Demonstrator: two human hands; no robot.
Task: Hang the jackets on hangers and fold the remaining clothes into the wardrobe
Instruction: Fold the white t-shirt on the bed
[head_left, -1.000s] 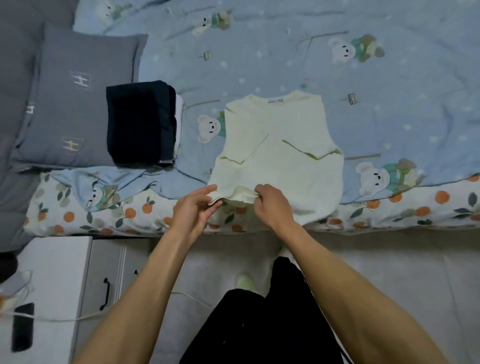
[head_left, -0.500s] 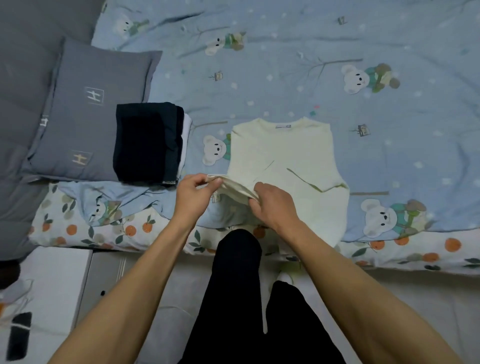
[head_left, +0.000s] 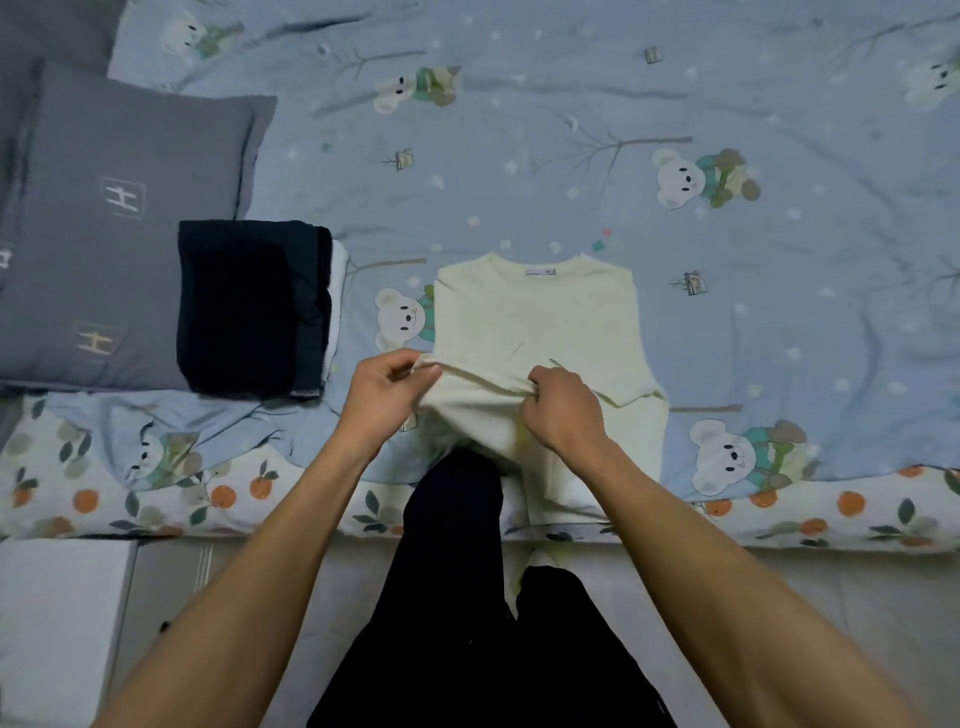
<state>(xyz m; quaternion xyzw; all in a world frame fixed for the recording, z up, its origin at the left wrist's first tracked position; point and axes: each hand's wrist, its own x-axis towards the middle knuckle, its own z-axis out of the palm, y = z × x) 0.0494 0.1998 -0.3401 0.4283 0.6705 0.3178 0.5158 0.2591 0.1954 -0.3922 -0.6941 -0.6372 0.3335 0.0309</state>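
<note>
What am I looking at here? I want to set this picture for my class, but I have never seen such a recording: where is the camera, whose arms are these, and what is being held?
No machine is involved: a person wears a camera on the head, so you look down along their own bare arms. They stand at a bed with a bear-print cover. The left hand and right hand both pinch the lower edge of a pale cream shirt, lifting it up toward the collar. To the left, a folded dark pile of clothes lies partly on a grey pillow.

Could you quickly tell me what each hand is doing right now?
Left hand: pinching the shirt hem.
Right hand: gripping the same hem.
</note>
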